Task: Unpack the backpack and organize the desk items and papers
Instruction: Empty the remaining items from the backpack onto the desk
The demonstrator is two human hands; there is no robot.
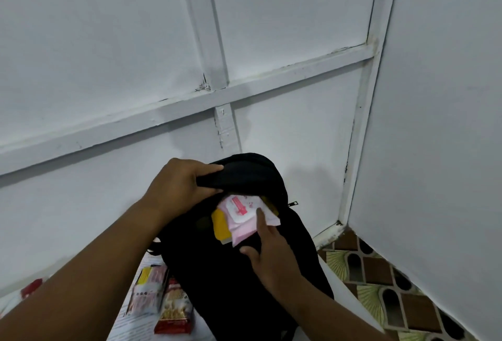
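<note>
A black backpack (pixel 244 272) stands upright on a white tabletop (pixel 350 300) set into the corner of a room, its back toward a white panelled wall (pixel 271 28). The person's left hand (pixel 179 185) grips the backpack's upper flap (pixel 241 175), thumb above and fingers curled beneath, holding the flap raised so that the compartment mouth is exposed. The right hand (pixel 267 248) is at the opening: its forefinger lies extended against a pink-and-white packet (pixel 241 217) that projects from the mouth, and the thumb sits below the packet's lower edge, so the packet is pinched between them. Whether the remaining fingers close round it cannot be told. Just beside the packet, to its left and partly behind it, a yellow item (pixel 220 225) also shows in the opening; its nature cannot be determined.

On the tabletop to the left of the backpack's base lie two flat packets side by side: a pale packet with a yellow band (pixel 148 291) and a red-and-gold packet (pixel 175 310), the latter touching the backpack. Both rest on printed paper (pixel 127 324). A small red object (pixel 32 287), blurred, lies farther left, well apart from them. To the right, below the tabletop edge, the floor (pixel 394 294) shows brown and green patterned tiles.
</note>
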